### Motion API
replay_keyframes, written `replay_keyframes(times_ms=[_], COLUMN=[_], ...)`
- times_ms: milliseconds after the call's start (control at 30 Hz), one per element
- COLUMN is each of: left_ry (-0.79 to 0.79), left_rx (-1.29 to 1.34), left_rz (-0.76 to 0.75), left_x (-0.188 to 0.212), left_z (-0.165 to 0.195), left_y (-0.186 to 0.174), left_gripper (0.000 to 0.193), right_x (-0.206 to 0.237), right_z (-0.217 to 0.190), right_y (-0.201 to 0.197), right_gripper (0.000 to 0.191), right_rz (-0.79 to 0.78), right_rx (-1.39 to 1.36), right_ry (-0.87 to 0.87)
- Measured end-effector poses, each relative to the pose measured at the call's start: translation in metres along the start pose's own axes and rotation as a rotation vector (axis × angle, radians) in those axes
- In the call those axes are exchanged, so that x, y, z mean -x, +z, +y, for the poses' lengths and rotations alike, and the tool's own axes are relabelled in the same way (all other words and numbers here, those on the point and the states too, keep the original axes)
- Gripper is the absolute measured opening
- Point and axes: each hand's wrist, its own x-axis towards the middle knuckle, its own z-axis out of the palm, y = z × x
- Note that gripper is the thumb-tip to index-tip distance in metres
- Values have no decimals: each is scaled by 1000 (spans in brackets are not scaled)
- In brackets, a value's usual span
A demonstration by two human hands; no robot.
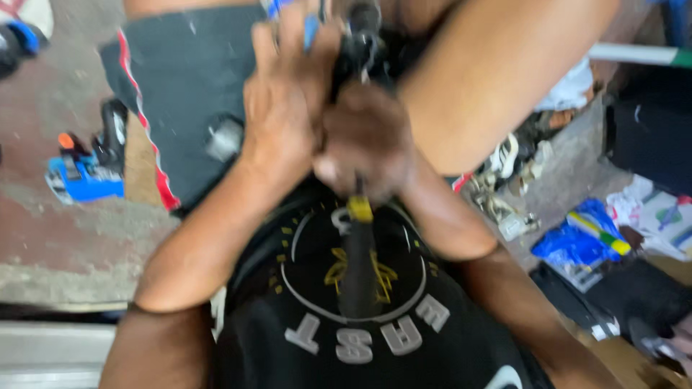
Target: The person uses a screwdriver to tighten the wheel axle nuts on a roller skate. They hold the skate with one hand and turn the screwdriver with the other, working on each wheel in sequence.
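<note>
Right hand (364, 140) clenched round a black-handled tool (358, 252), left hand (285, 108) wrapped beside it, touching; blue tool (83, 176) lay on concrete floor (58, 238)

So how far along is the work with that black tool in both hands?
Nothing shows as finished. In hand: the left hand and right hand are clasped together around a long black tool with a yellow band, held close to the chest. The picture is blurred, so what the tool's top end meets, and what remains, cannot be told.
</note>
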Motion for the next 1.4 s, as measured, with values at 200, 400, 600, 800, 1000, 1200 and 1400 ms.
replay_keyframes(times_ms=[200,400,600,800,1000,1200,1400], left_ry=[12,41,10,-26,-5,-14,-18], left_rx=[-117,-173,-137,-154,-169,-96,-134], left_rz=[25,64,55,28,43,2,-3], left_x=[2,4,5,0,1,0,8], left_z=[-1,8,18,23,19,14,14], left_y=[8,10,7,5,7,7,9], left_gripper=[52,43,38,37,47,49,45], right_x=[19,6,19,22,22,11,20], right_z=[-8,-13,-20,-10,-30,-5,-21], right_y=[-1,-10,-7,-5,-9,-2,-4], right_gripper=[25,22,39,34,31,32,33], right_rz=[60,78,76,175,299,169,112], right_rx=[140,184,262,208,17,142,220], right_ry=[19,-2,-10,24,144,169,58])
